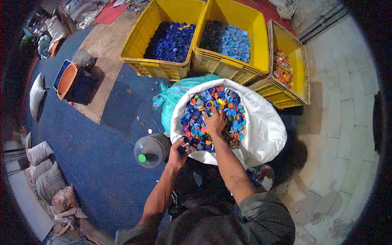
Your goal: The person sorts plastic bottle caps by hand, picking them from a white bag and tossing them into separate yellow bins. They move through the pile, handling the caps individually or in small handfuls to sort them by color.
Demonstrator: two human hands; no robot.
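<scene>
A white woven sack (pixel 263 134) with its mouth rolled back stands before me, full of mixed bottle caps (pixel 196 102), mostly blue with orange, red, yellow, white and green among them. My right hand (pixel 217 121) reaches into the middle of the heap, fingers apart and touching the caps. At the sack's near left rim, my left hand (pixel 179 152) is curled, with dark blue caps showing between its fingers. The palm side of the right hand is hidden.
Behind the sack stand yellow crates of dark blue caps (pixel 171 43), light blue caps (pixel 236 43) and orange-red caps (pixel 283 67). A tied teal sack (pixel 173 100) and a large clear jug (pixel 149 149) with a green cap lie left. An orange basin (pixel 67 81) sits farther off.
</scene>
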